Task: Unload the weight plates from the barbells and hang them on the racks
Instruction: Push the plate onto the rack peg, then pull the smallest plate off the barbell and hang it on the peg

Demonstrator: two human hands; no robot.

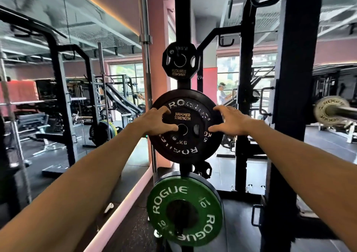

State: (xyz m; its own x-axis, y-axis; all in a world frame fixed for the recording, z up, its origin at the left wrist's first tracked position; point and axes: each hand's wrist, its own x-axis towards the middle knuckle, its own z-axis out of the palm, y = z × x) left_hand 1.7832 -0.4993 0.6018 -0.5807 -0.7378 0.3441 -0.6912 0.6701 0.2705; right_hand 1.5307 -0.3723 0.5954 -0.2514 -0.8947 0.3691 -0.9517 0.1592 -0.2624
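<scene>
Gym rack [183,29], black plate [186,128] upright, facing camera

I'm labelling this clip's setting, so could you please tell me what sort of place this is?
A gym's weight area, almost certainly. Weight plates hang on a black rack upright: a green Rogue plate below a black plate. A loaded barbell sits at right, and benches and racks show at left.
</scene>
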